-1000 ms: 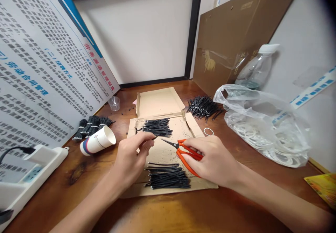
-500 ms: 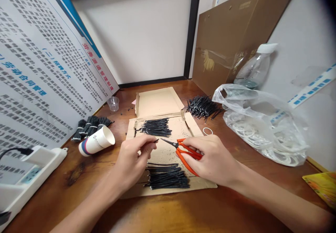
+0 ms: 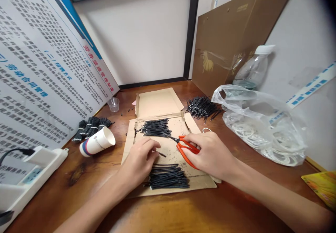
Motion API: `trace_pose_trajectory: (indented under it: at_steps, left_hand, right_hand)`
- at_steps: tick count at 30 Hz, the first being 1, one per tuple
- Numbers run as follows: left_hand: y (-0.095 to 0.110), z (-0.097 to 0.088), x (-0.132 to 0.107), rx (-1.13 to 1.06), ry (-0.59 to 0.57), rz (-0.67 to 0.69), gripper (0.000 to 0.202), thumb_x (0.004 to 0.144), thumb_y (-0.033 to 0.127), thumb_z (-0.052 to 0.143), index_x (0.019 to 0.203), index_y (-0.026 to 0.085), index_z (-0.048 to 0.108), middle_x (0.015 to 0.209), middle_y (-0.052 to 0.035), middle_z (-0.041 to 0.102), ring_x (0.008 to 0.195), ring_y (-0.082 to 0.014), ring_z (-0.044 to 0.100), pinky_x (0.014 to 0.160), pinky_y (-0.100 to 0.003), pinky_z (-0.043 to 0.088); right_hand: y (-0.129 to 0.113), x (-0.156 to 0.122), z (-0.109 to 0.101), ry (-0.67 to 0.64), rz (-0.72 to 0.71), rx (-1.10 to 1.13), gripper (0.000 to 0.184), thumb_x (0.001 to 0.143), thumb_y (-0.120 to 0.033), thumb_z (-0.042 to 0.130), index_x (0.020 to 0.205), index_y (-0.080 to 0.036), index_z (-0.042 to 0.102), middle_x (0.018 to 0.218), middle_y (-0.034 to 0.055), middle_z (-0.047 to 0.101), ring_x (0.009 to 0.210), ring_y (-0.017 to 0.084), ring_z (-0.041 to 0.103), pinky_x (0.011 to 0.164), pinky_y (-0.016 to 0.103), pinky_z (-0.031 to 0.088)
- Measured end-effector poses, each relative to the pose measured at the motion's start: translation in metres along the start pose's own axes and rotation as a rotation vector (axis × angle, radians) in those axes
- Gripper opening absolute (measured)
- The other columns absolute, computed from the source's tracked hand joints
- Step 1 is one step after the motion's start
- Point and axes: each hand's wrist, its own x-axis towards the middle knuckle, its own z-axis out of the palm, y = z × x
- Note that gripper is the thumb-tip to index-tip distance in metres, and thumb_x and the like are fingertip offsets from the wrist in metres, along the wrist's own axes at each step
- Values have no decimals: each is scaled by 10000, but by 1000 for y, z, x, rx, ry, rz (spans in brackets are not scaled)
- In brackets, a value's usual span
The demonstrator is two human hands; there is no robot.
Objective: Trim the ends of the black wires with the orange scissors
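Observation:
My left hand (image 3: pixel 140 159) pinches a thin black wire (image 3: pixel 162 154); its end sticks out past my fingertips above the cardboard. My right hand (image 3: pixel 211 156) is wrapped around the red handles of the scissors (image 3: pixel 181 141), whose blades point left toward the far row of black wires (image 3: pixel 156 127). Below my hands lies a nearer row of black wires (image 3: pixel 169 177), partly covered by my left fingers. Both rows rest on an opened flat cardboard box (image 3: pixel 159 103) sprinkled with small dark scraps.
A heap of black wires (image 3: pixel 201 107) lies beyond the box. To the right are a clear plastic bag (image 3: pixel 265 131) of white loops and a bottle (image 3: pixel 253 68). On the left lie a paper cup (image 3: pixel 97 142), tied wire bundles (image 3: pixel 90 126) and a power strip (image 3: pixel 39 180).
My left hand has come down toward the near row, and the wire in it now points lower right. The scissors have shifted slightly upward, their tips now over the far row.

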Motion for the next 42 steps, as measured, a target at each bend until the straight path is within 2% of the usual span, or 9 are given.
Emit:
trace_pose_trajectory:
  at_steps: [3,8,15,21,25,29,33,38,42]
  left_hand:
    - [0,0,-1,-9,-46,42,134,850,59,511,880,155,600,825,-45,619,791,-177,567,715,-337,486]
    - [-2,3,-3,19,-23,73,199,882,84,488,1036,159,588,1183,-112,582,1113,-224,522,959,-443,448]
    - [0,1,-2,38,-85,62,185,920,105,442,1019,148,593,1095,-100,614,1071,-213,540,955,-429,468]
    - [-5,5,-6,151,-180,37,307,952,151,388,1240,141,495,1390,-156,421,1300,-275,363,1070,-521,345]
    - [5,-2,-4,72,-141,19,214,948,158,416,1119,141,544,1163,-119,554,1101,-231,495,962,-442,435]
    - [19,-11,-2,-28,-272,-22,79,897,132,506,885,160,579,924,-55,564,908,-196,522,824,-365,461]
    - [21,-8,-4,-59,-355,-98,128,847,56,497,787,162,537,868,-32,533,864,-185,507,787,-338,439]
    - [17,-3,-7,-77,-326,-109,152,876,60,413,782,169,462,836,-28,516,811,-177,483,744,-323,419]
    - [21,-5,-7,-99,-328,-99,105,886,91,462,828,175,481,873,-26,529,857,-180,491,776,-323,415]
  right_hand:
    - [0,-1,0,7,5,7,273,848,-294,498,618,-161,563,503,-21,523,462,95,396,545,258,259]
    - [2,-1,1,-11,7,6,270,845,-288,492,615,-163,558,496,-23,517,463,95,383,545,254,254]
    - [1,0,0,-22,9,-6,281,843,-284,482,593,-166,534,493,-26,500,470,95,342,554,255,249]
    - [2,0,1,-34,15,-9,279,846,-292,484,604,-166,541,502,-24,504,475,98,344,567,259,253]
    - [3,-1,2,-40,33,-23,292,844,-302,490,588,-167,530,495,-25,495,469,96,327,565,262,246]
    - [3,0,2,-43,35,-18,279,834,-284,500,582,-165,516,493,-28,486,471,92,324,559,258,244]
    - [3,0,2,-30,24,-7,269,834,-281,510,592,-164,518,498,-27,494,473,90,334,550,252,242]
    - [4,0,2,-35,49,-5,268,823,-282,530,584,-161,532,483,-28,483,455,86,329,539,251,245]
    - [4,0,3,-35,37,2,240,813,-267,541,598,-161,540,495,-26,502,468,88,363,548,248,255]
